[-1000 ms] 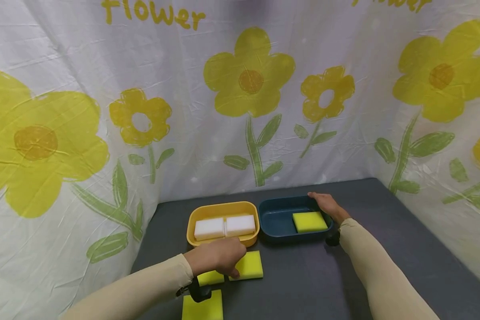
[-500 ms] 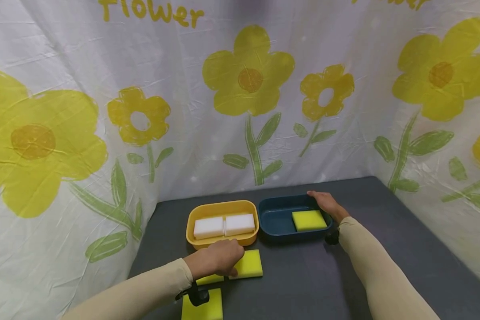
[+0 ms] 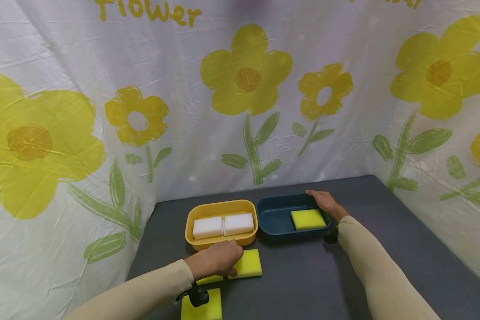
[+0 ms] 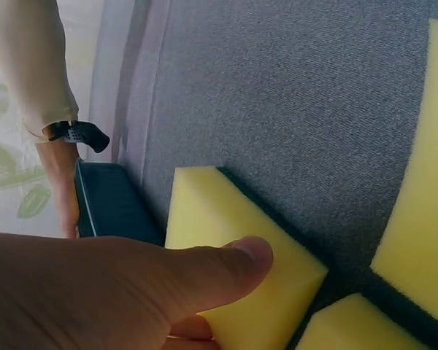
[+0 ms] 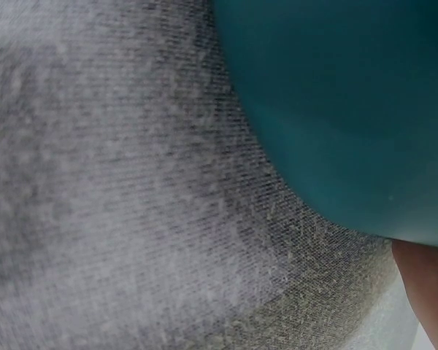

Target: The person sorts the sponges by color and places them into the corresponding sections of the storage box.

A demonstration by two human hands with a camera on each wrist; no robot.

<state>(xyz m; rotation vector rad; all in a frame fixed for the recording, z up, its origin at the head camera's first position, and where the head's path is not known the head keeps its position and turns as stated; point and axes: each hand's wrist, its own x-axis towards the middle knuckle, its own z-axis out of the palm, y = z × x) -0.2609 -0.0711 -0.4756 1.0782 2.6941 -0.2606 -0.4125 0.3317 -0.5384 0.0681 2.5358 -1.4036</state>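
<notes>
My left hand [image 3: 218, 258] pinches a yellow sponge [image 3: 251, 263] with a dark green scouring side, in front of the yellow tray [image 3: 222, 245]. The thumb lies across the yellow side in the left wrist view, while curled fingers show below it. Beside it are two more yellow sponges, one [image 3: 210, 280] partly under the hand and one [image 3: 208, 310] nearer the front. My right hand [image 3: 324, 205] rests along the right outer side of the dark blue tray [image 3: 275, 218], fingers stretched towards its back corner. Another yellow sponge [image 3: 308, 220] lies inside that tray, at its right.
Two white sponge blocks [image 3: 208, 227] sit side by side in the yellow tray. Both trays stand next to each other at the back of the dark grey table [image 3: 296, 284]. A white curtain [image 3: 184, 146] with printed flowers closes off the back and sides.
The left hand shifts very slightly and stays at the same sponge. The right hand keeps its place at the blue tray. The whole head view drifts a little.
</notes>
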